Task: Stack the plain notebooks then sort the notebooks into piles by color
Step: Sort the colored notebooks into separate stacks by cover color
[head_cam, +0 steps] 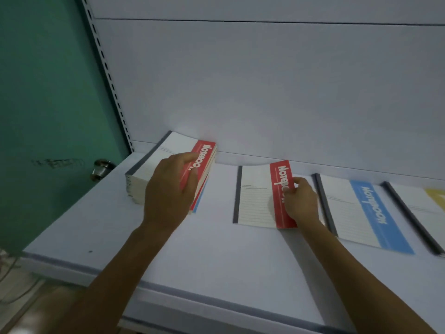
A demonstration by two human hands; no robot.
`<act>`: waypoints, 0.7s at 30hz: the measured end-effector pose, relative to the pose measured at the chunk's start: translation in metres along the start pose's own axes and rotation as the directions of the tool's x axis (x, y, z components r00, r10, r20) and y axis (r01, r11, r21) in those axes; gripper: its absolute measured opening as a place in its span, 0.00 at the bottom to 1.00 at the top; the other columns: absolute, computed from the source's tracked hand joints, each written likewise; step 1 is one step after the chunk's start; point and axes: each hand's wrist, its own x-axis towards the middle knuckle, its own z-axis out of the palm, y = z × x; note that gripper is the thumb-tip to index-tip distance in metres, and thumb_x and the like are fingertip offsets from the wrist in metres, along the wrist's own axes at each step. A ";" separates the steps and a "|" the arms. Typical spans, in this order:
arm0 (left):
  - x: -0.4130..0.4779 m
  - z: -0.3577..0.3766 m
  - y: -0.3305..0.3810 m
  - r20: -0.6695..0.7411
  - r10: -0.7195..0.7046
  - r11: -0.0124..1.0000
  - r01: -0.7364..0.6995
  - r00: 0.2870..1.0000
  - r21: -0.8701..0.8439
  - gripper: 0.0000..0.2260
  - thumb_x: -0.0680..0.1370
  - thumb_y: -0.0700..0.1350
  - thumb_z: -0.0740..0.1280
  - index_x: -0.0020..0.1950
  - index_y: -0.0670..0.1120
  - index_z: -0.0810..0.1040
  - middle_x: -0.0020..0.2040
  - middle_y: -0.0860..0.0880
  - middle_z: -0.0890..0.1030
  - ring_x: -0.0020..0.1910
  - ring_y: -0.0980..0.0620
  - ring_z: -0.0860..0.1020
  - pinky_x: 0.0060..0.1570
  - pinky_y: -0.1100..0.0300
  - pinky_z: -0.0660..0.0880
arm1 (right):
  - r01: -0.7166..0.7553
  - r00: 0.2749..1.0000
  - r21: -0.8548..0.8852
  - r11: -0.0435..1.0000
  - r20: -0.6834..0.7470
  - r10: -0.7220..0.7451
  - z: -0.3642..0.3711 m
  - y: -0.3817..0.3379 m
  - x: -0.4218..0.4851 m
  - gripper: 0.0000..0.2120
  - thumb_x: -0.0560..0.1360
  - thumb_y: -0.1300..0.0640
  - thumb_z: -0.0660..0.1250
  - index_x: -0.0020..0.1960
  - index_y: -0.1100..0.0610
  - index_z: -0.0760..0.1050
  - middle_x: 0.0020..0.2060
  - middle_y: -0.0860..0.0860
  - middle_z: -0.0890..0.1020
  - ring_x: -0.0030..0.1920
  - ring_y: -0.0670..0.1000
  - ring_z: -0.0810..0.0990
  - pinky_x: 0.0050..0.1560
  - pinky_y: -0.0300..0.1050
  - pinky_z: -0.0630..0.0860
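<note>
A stack of notebooks [154,165] lies at the shelf's back left, its top one with a red band; a blue edge shows lower in the stack. My left hand [169,189] rests on top of this stack, fingers curled over its red right edge. A single red-banded notebook [255,196] lies flat in the middle. My right hand [301,201] pinches its red right edge. To the right lie a blue-banded notebook [361,210] and a yellow-banded notebook [433,201], cut off by the frame.
The notebooks lie on a white shelf [216,256] with a white back panel [265,80]. A green door [48,92] with a round metal knob [101,168] stands to the left of the shelf's slotted upright.
</note>
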 end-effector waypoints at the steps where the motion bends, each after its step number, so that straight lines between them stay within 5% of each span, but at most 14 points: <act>1: 0.010 -0.004 -0.009 -0.001 0.014 0.999 -0.014 1.000 0.046 0.15 0.77 0.50 0.60 0.59 0.43 0.77 0.56 0.47 0.80 0.54 0.49 0.77 0.49 0.60 0.73 | 0.018 0.999 -0.066 0.998 -0.035 -0.020 0.004 -0.002 0.000 0.16 0.81 0.55 0.58 0.66 0.59 0.69 0.58 0.57 0.79 0.53 0.57 0.80 0.52 0.50 0.75; 4: 0.039 -0.019 -0.046 0.007 0.044 0.997 -0.045 0.999 0.068 0.16 0.77 0.51 0.60 0.58 0.44 0.77 0.55 0.47 0.80 0.55 0.48 0.76 0.48 0.58 0.70 | 0.086 0.984 -0.267 0.960 -0.125 -0.123 0.023 -0.004 -0.005 0.14 0.80 0.53 0.57 0.61 0.58 0.73 0.53 0.57 0.79 0.50 0.58 0.79 0.52 0.53 0.77; 8: 0.063 -0.031 -0.095 0.119 -0.130 0.991 0.126 0.984 0.043 0.19 0.78 0.55 0.62 0.65 0.46 0.73 0.62 0.47 0.76 0.62 0.46 0.72 0.55 0.52 0.70 | 0.081 0.963 -0.546 0.834 -0.173 -0.207 0.041 -0.001 -0.007 0.14 0.80 0.53 0.57 0.59 0.59 0.76 0.58 0.59 0.77 0.58 0.61 0.74 0.59 0.57 0.70; 12: 0.064 -0.028 -0.123 0.492 -0.408 0.908 0.396 0.769 0.135 0.36 0.68 0.68 0.66 0.69 0.49 0.66 0.66 0.47 0.74 0.62 0.45 0.73 0.60 0.45 0.72 | -0.009 0.980 -0.638 0.770 -0.158 -0.119 0.034 -0.004 -0.006 0.16 0.80 0.53 0.55 0.61 0.57 0.77 0.59 0.59 0.76 0.62 0.61 0.70 0.64 0.57 0.65; 14: 0.062 -0.029 -0.128 0.540 -0.431 0.880 0.470 0.723 0.073 0.32 0.69 0.66 0.67 0.67 0.52 0.67 0.62 0.51 0.77 0.58 0.48 0.76 0.57 0.47 0.74 | -0.012 0.980 -0.683 0.730 -0.153 -0.127 0.036 -0.008 -0.007 0.17 0.80 0.52 0.55 0.61 0.57 0.77 0.62 0.59 0.74 0.65 0.62 0.68 0.67 0.58 0.63; 17: 0.061 -0.036 -0.133 0.519 -0.353 0.927 0.367 0.778 0.079 0.22 0.73 0.61 0.66 0.64 0.54 0.71 0.61 0.54 0.78 0.56 0.51 0.76 0.55 0.51 0.74 | 0.057 0.965 -0.553 0.831 -0.183 -0.188 0.046 -0.030 -0.021 0.17 0.78 0.50 0.61 0.62 0.58 0.76 0.64 0.59 0.75 0.65 0.61 0.71 0.67 0.59 0.66; 21: 0.057 -0.052 -0.139 0.400 -0.246 0.965 0.262 0.883 0.015 0.21 0.73 0.55 0.69 0.62 0.50 0.71 0.59 0.51 0.77 0.59 0.49 0.74 0.54 0.46 0.75 | 0.262 0.956 -0.116 0.958 -0.103 -0.274 0.072 -0.084 -0.061 0.18 0.78 0.48 0.63 0.65 0.54 0.74 0.66 0.52 0.74 0.66 0.53 0.70 0.65 0.46 0.63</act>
